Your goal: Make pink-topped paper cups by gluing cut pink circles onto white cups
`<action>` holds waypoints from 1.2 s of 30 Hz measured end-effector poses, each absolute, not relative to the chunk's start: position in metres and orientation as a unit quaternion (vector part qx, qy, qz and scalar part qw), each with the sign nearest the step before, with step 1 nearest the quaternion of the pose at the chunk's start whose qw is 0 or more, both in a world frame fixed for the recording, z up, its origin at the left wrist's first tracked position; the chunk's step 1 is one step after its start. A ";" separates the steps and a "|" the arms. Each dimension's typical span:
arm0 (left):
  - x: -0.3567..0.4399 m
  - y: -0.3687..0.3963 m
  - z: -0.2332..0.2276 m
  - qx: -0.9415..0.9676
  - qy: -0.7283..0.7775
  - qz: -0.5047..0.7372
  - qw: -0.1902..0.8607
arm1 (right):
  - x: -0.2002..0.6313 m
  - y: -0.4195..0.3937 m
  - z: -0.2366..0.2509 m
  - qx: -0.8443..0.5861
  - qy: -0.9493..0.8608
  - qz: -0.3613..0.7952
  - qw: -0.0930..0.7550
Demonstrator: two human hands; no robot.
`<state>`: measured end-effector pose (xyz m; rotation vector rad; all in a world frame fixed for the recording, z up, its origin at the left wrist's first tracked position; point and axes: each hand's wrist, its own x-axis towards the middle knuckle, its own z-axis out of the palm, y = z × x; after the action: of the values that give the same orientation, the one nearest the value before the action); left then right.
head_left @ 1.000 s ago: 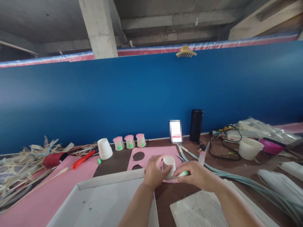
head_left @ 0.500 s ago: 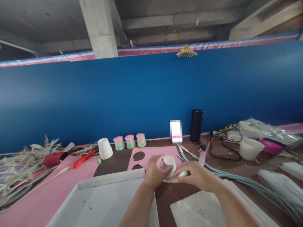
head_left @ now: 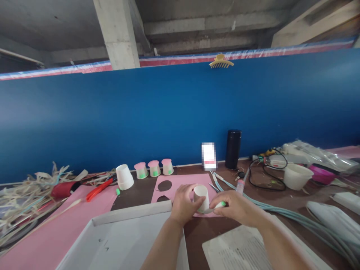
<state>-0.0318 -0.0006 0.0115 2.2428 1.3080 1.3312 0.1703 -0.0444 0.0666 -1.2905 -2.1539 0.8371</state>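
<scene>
My left hand (head_left: 184,204) is wrapped round a white paper cup (head_left: 201,198), thumb on the near side, over the pink paper sheet (head_left: 187,179). In my right hand (head_left: 233,208) is a white marker with a green end (head_left: 223,203), pinched between thumb and fingers. The marker's other end reaches toward the cup's lower right side; whether it touches is too small to tell. Holes are cut in the pink sheet. Behind it stand three small cups (head_left: 154,170) with pink tops and green marks. A white cup (head_left: 124,177) stands upside down near a small green cap (head_left: 117,191).
A white box lid (head_left: 126,212) lies at front left, beside red-handled scissors (head_left: 98,190) and loose strips (head_left: 36,187). Right of my hands are a printed sheet (head_left: 233,249), blue-grey cables (head_left: 295,215), a black flask (head_left: 233,150) and a white cup (head_left: 296,176). A blue partition (head_left: 180,112) closes the back.
My right hand has shifted slightly right with the marker, away from the cup, showing more of the cup's lower side. My left hand and the cup have hardly moved.
</scene>
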 end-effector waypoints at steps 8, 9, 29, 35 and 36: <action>-0.032 -0.003 0.014 0.764 0.453 0.444 0.120 | 0.179 -0.040 0.062 -0.507 -0.773 0.295 0.242; -0.032 -0.003 0.014 0.763 0.454 0.443 0.122 | 0.180 -0.040 0.062 -0.509 -0.771 0.295 0.243; -0.032 -0.004 0.016 0.765 0.453 0.439 0.128 | 0.187 -0.035 0.059 -0.556 -0.723 0.304 0.274; -0.032 -0.004 0.016 0.766 0.453 0.438 0.128 | 0.188 -0.032 0.056 -0.568 -0.710 0.302 0.285; -0.032 -0.004 0.016 0.767 0.453 0.436 0.128 | 0.188 -0.032 0.055 -0.569 -0.708 0.303 0.287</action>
<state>-0.0316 -0.0044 0.0161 2.2304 1.3182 1.2677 0.1881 -0.0317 0.0552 -1.5212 -1.8922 0.8098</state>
